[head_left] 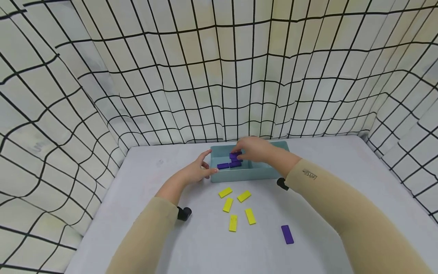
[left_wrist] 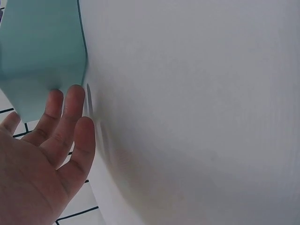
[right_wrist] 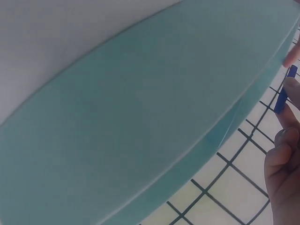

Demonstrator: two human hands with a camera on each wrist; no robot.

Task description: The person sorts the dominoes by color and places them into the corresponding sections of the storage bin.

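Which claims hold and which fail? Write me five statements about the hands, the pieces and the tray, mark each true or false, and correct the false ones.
1. The right hand pinches a purple piece. True.
2. The left hand is at the right end of the tray. False: it is at the left end.
3. Five yellow pieces lie on the table. True.
4. The loose purple piece on the table lies left of the yellow pieces. False: it lies to their right.
5. Other purple pieces lie in the left part of the tray. True.
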